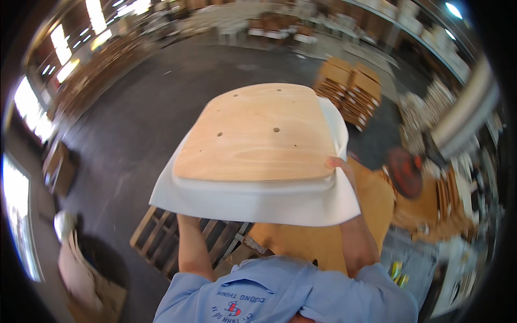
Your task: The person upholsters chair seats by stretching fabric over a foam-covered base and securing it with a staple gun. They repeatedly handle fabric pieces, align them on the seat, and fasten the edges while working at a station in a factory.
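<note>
A pale plywood seat board (253, 148) with rounded corners and several drilled holes is held up in front of me. Under it lies a white sheet-like cover (247, 202), which spreads past the board's front and right edges. My right hand (343, 166) grips the right edge, its fingertips on the board's corner and the white cover folded beside it. The left forearm (194, 247) reaches up beneath the cover; its hand is hidden there, so its grip does not show.
A wooden pallet (161, 237) lies on the floor at near left, beside a brown sheet-covered surface (301, 245). Stacked brown boards (347, 89) stand beyond to the right. A dark red disc-shaped object (405, 172) is at right, near a thick pale pipe (466, 116). At far left sits a cardboard box (62, 169).
</note>
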A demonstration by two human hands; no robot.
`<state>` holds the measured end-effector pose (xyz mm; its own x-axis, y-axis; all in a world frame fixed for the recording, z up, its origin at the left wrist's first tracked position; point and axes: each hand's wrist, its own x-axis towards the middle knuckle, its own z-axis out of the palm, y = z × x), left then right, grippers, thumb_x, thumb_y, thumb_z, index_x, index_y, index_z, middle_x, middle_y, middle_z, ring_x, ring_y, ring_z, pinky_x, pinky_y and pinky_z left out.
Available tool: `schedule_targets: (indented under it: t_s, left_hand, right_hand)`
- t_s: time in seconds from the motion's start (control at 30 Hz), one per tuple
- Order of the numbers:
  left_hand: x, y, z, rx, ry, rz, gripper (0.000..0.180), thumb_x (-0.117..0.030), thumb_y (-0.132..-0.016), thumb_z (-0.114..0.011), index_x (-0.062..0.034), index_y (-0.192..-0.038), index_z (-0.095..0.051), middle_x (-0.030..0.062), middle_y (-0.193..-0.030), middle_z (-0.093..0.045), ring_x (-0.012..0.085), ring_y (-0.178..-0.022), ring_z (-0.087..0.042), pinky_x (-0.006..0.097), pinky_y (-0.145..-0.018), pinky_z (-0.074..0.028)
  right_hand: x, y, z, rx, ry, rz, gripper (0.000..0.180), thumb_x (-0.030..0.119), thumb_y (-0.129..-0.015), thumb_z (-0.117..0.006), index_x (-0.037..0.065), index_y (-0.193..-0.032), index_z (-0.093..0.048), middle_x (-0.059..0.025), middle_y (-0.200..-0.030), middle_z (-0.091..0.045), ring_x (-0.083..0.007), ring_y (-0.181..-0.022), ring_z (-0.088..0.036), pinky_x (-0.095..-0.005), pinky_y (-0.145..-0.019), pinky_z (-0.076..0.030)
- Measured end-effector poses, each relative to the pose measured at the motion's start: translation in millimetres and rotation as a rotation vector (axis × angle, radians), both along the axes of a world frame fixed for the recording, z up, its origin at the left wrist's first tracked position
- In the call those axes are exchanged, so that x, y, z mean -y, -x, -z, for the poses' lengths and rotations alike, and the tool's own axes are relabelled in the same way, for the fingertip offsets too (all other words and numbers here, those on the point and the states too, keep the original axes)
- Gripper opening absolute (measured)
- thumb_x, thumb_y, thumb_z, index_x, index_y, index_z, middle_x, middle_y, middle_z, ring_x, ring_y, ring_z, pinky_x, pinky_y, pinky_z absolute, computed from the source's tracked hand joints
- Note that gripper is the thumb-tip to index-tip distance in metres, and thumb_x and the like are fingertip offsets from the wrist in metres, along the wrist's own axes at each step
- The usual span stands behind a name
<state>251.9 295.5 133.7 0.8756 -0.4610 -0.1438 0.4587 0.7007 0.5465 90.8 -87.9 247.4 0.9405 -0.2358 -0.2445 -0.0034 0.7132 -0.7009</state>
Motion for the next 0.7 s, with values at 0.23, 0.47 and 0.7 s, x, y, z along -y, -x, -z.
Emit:
schedule_targets:
  t_s: [0.23, 0.47, 0.7]
  left_hand:
    - [130.1, -26.4, -40.9, 0.127, -0.106, 0.229, 0.053, -0.039, -0.108, -0.052, 0.0035, -0.139, -0.061, 0.0168, -0.127, -0.072, 0.0287, -0.111, -0.072, 0.039, -0.094, -0.06]
    - [279.9, -55.3, -97.9, 0.24, -0.302, 0.473, 0.043, -0.025, -0.101, -0.062, 0.0056, -0.131, -0.063, 0.0201, -0.114, -0.075, 0.0289, -0.096, -0.075, 0.042, -0.085, -0.063]
    - [323.0, -35.6, -101.3, 0.369, -0.393, 0.472, 0.041, -0.023, -0.098, -0.064, 0.0038, -0.13, -0.065, 0.0184, -0.113, -0.076, 0.0299, -0.099, -0.075, 0.045, -0.091, -0.062]
  right_hand:
    - [94.9, 151.4, 80.6, 0.12, -0.017, 0.389, 0.048, 0.028, -0.095, -0.066, -0.002, -0.132, -0.064, -0.0138, -0.115, -0.075, -0.0277, -0.101, -0.073, -0.0421, -0.094, -0.058]
    - [160.3, 195.9, 28.8, 0.131, 0.03, 0.485, 0.062, 0.035, -0.092, -0.069, 0.003, -0.143, -0.056, -0.0169, -0.128, -0.071, -0.0333, -0.109, -0.072, -0.0482, -0.096, -0.058]
    - [185.2, 233.9, 26.1, 0.158, -0.009, 0.412, 0.067, 0.038, -0.092, -0.069, 0.001, -0.146, -0.053, -0.0204, -0.128, -0.069, -0.0364, -0.108, -0.071, -0.0513, -0.097, -0.058]
